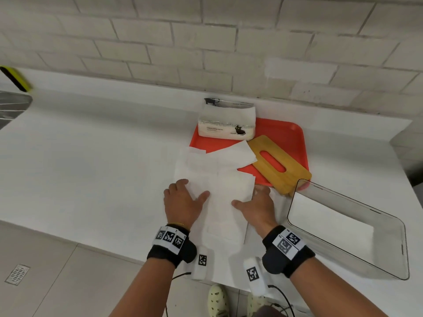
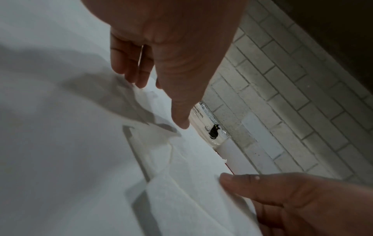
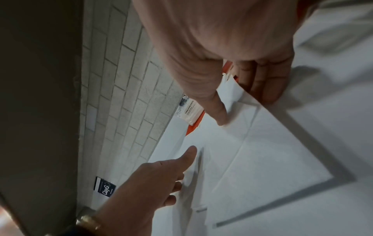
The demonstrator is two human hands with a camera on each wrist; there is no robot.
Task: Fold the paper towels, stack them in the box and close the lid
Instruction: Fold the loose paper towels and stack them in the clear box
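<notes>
A white paper towel [image 1: 225,197] lies lengthwise on the white counter between my hands. My left hand [image 1: 193,188] pinches its left edge, thumb on top and fingers under [image 2: 161,105]. My right hand [image 1: 247,195] pinches the right edge the same way [image 3: 244,110], with the far corner lifted. More loose towels [image 1: 206,161] lie just beyond, partly over the red tray [image 1: 290,133]. The clear plastic box [image 1: 389,227] stands open to the right; a white sheet seems to lie inside. The bamboo lid [image 1: 279,165], which has a slot, rests on the tray.
A towel pack with a black cat print [image 1: 226,124] stands at the tray's back, against the brick wall. A sink [image 1: 13,106] is at the far left. The counter's front edge runs just below my wrists.
</notes>
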